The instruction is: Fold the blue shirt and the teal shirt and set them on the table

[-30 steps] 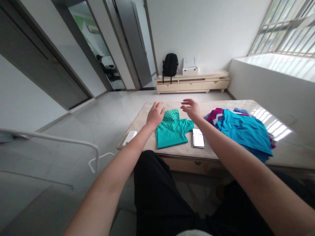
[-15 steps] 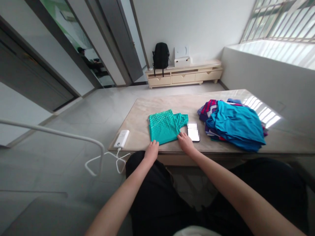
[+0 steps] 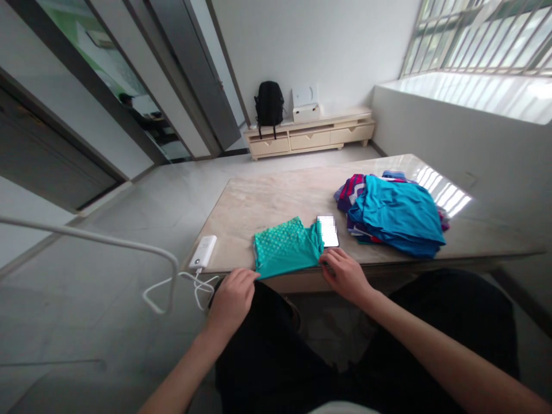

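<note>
A folded teal T-shirt [image 3: 284, 248] with a dotted pattern lies at the near edge of the marble table [image 3: 276, 195], one sleeve folded over. My left hand [image 3: 233, 299] pinches its near left corner at the table edge. My right hand [image 3: 345, 277] grips the near right corner, with its fingers just beside a smartphone [image 3: 328, 231]. The phone lies face up, its screen blurred. A white power bank [image 3: 202, 252] sits left of the shirt, apart from my left hand.
A heap of blue and striped clothes [image 3: 390, 214] lies on the table to the right. A white cable [image 3: 198, 284] hangs off the table's near edge. A white metal rail [image 3: 86, 236] runs at the left. A low cream cabinet [image 3: 308, 141] holding a black backpack [image 3: 269, 103] stands beyond.
The teal shirt has slid toward me to the table's near edge, and both hands have drawn back with it, now holding its near corners.
</note>
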Motion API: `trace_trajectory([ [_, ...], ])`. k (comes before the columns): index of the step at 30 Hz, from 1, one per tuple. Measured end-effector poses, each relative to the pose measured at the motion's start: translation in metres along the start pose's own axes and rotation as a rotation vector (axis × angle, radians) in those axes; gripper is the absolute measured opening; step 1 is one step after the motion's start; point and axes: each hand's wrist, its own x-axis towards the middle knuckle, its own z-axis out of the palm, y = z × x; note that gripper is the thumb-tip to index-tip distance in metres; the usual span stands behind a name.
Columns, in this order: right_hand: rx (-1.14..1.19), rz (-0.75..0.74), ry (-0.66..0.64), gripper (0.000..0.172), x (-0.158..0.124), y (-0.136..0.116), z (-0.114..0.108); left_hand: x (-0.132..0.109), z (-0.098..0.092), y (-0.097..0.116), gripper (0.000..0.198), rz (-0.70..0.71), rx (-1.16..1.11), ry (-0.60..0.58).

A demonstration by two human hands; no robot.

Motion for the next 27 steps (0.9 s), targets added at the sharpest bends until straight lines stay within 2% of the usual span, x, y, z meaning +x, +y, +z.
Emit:
trace_trajectory([
  [2, 0.095, -0.059, 0.042, 0.015, -0.019, -0.011, -0.044, -0.013, -0.035, 0.012, 0.032, 0.142, -0.106, 0.134],
  [4, 0.225, -0.084, 0.046, 0.017, -0.033, -0.02, -0.085, -0.015, -0.062, 0.024, 0.035, 0.229, -0.165, 0.221],
  [7, 0.295, 0.015, 0.014, 0.014, -0.042, -0.014, -0.128, 0.01, -0.077, 0.039, 0.034, 0.263, -0.232, 0.237],
  [10, 0.214, 0.168, -0.014, 0.014, -0.023, 0.022, -0.155, 0.072, -0.068, 0.052, 0.032, 0.265, -0.27, 0.189],
  [12, 0.124, 0.24, -0.017, 0.016, 0.006, 0.056, -0.178, 0.131, -0.062, 0.064, 0.028, 0.232, -0.266, 0.2],
  [14, 0.01, 0.296, 0.015, 0.012, 0.044, 0.087, -0.214, 0.197, -0.066, 0.079, 0.026, 0.189, -0.294, 0.209],
  [16, -0.092, 0.384, 0.088, 0.013, 0.084, 0.109, -0.264, 0.262, -0.084, 0.098, 0.026, 0.188, -0.317, 0.274],
  [19, -0.189, 0.404, 0.218, 0.039, 0.128, 0.121, -0.347, 0.34, -0.127, 0.13, 0.027, 0.261, -0.319, 0.448],
  [21, -0.245, 0.344, 0.315, 0.067, 0.141, 0.123, -0.392, 0.375, -0.152, 0.151, 0.027, 0.296, -0.284, 0.537],
  [23, -0.296, 0.294, 0.394, 0.078, 0.142, 0.127, -0.42, 0.396, -0.165, 0.168, 0.027, 0.345, -0.243, 0.608],
  [25, -0.302, 0.28, 0.439, 0.075, 0.136, 0.137, -0.428, 0.408, -0.16, 0.182, 0.027, 0.394, -0.222, 0.635],
  [27, -0.257, 0.318, 0.449, 0.064, 0.124, 0.157, -0.415, 0.414, -0.135, 0.192, 0.029, 0.426, -0.218, 0.589],
])
